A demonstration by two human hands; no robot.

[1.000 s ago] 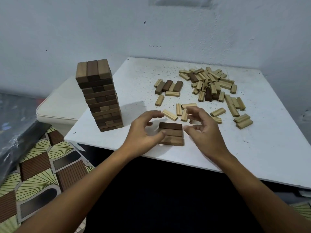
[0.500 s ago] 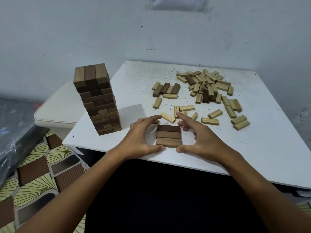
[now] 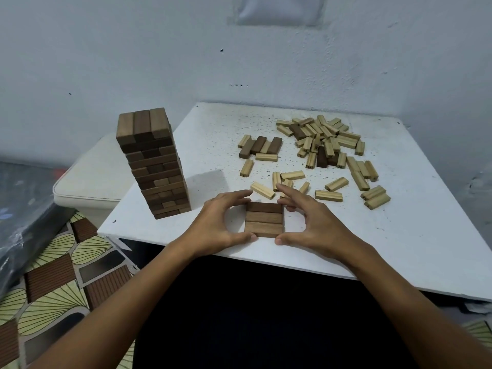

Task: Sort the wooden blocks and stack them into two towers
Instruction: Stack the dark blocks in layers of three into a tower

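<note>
My left hand [image 3: 213,225] and right hand [image 3: 316,222] cup, open, a row of three dark blocks [image 3: 264,220] at lower centre, long axes left-right; dark tower [image 3: 153,163] stands upright, centre left.

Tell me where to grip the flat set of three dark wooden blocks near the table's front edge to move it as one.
Pinch the set of three dark wooden blocks across its near and far long edges, squeezing the blocks together; the seams run left-right, so squeezing the block ends would likely let them slide apart. The left hand and right hand already frame it from both sides, thumbs in front.
</note>
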